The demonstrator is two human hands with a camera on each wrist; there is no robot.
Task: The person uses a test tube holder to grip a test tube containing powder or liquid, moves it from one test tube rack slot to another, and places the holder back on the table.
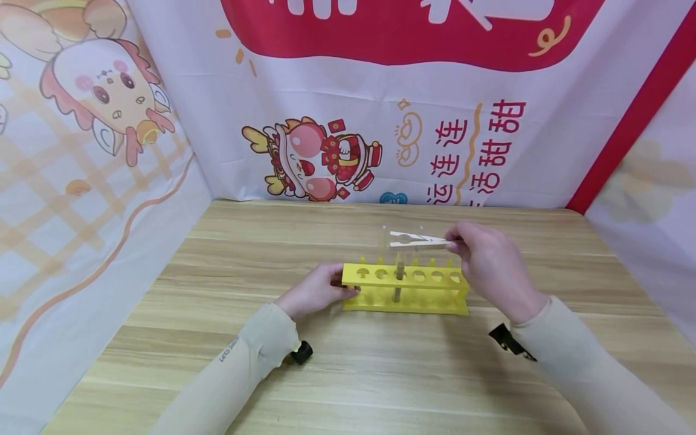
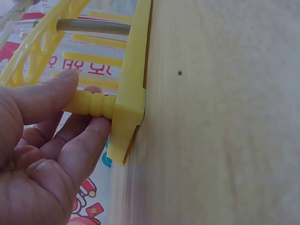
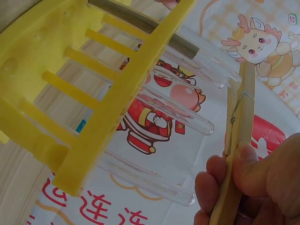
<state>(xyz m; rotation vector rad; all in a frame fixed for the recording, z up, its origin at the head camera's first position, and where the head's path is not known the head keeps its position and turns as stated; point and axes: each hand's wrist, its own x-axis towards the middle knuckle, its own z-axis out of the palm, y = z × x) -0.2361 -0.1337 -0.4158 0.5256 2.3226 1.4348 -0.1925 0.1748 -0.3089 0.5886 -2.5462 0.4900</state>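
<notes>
My left hand grips the end post of a yellow test tube rack, thumb on one side and fingers on the other. In my right hand, a wooden test tube clamp with a metal spring is pinched between thumb and fingers, above the rack. One glass test tube with a grey-brown column inside stands in a rack hole. Its upper end is close to the clamp's tip; whether the clamp touches it I cannot tell. Other clear tubes, round ends up, stand along the rack's back row.
The rack stands on a wood-grain table. Behind it hangs a printed white and red cloth, with another patterned cloth on the left. Black straps hang at both wrists.
</notes>
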